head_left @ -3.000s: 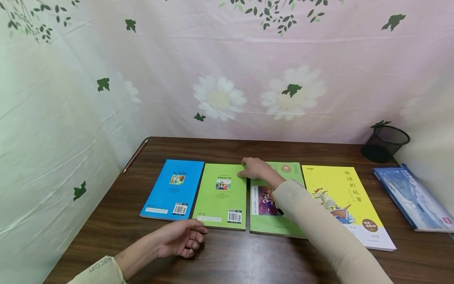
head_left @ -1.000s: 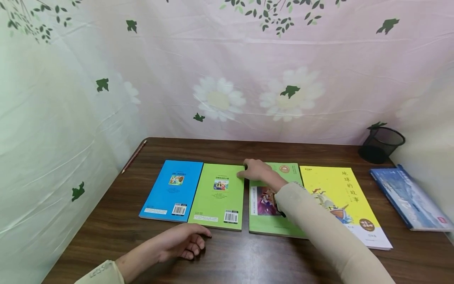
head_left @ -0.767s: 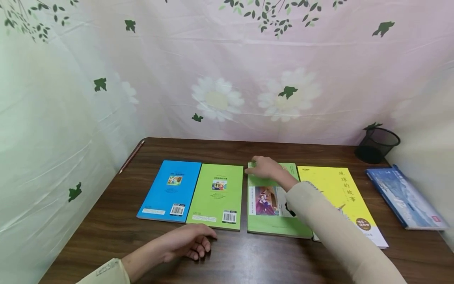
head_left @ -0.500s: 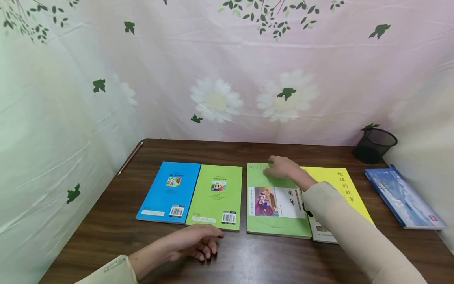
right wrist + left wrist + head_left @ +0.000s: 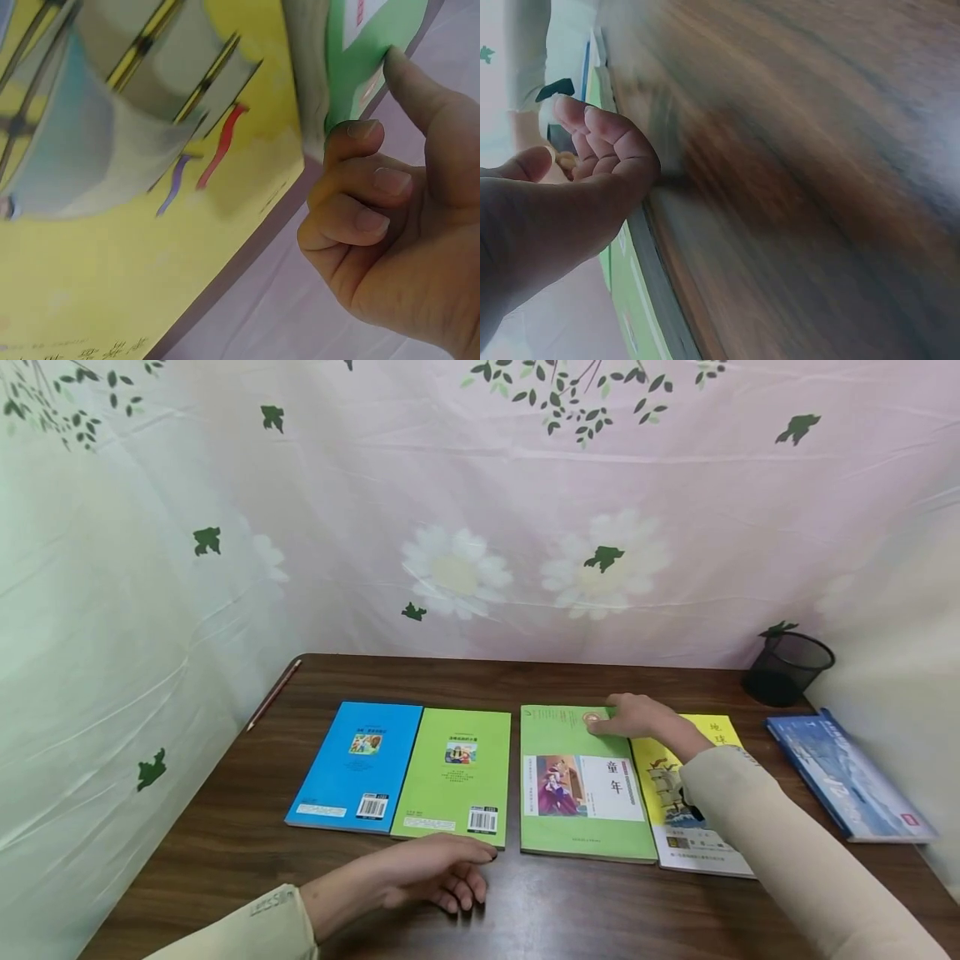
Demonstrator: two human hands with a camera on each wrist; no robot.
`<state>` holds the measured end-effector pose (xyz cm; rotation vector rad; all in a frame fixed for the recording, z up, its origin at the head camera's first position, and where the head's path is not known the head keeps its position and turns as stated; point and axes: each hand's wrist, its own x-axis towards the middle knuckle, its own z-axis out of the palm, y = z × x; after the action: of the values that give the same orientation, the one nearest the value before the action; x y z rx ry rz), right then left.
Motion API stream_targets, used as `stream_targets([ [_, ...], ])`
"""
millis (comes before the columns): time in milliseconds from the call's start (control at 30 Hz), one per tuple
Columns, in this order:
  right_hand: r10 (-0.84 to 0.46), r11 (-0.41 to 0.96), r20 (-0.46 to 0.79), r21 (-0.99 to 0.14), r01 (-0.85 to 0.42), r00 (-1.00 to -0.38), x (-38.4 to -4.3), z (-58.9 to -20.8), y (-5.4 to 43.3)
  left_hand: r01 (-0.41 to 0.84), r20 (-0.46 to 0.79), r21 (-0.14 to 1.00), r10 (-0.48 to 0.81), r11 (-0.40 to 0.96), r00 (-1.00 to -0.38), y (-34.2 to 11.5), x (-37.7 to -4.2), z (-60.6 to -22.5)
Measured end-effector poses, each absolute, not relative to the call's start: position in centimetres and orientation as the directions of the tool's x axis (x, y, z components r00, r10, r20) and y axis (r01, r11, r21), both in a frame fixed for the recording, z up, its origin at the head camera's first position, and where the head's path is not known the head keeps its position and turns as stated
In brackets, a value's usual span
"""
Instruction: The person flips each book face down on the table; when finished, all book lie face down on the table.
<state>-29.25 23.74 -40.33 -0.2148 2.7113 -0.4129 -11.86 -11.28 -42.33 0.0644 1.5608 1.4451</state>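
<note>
Title on the green rectangular paper book with a white panel [image 5: 588, 839] reads 童年; on the yellow rectangular paper book with a printed ship [image 5: 667, 785], 地球 legible at upper right. Black-and-white barcode labels [image 5: 482, 819] noted on the lime-green rectangular paper book [image 5: 456, 777] and the bright-blue rectangular paper book [image 5: 356, 768], their digits and small print too fine to read. Lettering on the cream fabric left sleeve [image 5: 247, 931] begins with L, remainder unclear.
</note>
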Motion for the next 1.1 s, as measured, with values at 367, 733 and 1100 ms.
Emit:
stream_targets([
  [367, -0.286, 0.918, -0.349, -0.366, -0.152, -0.892, -29.8, -41.4, 26.3, -0.543, -0.572, 0.792, 0.651, 0.279, -0.499, -9.4, -12.2, -42.5],
  [733, -0.275, 0.913, -0.353, -0.387, -0.128, -0.894, -30.1, -41.8, 27.3, -0.585, -0.578, 0.778, 0.623, 0.226, -0.527, -7.9, -12.5, -42.6],
  [1100, -0.296, 0.877, -0.318, -0.463, -0.125, -0.901, -30.0, -42.4, 27.2, -0.619, -0.571, 0.768, 0.613, 0.164, -0.546, -7.6, -12.3, -42.2],
])
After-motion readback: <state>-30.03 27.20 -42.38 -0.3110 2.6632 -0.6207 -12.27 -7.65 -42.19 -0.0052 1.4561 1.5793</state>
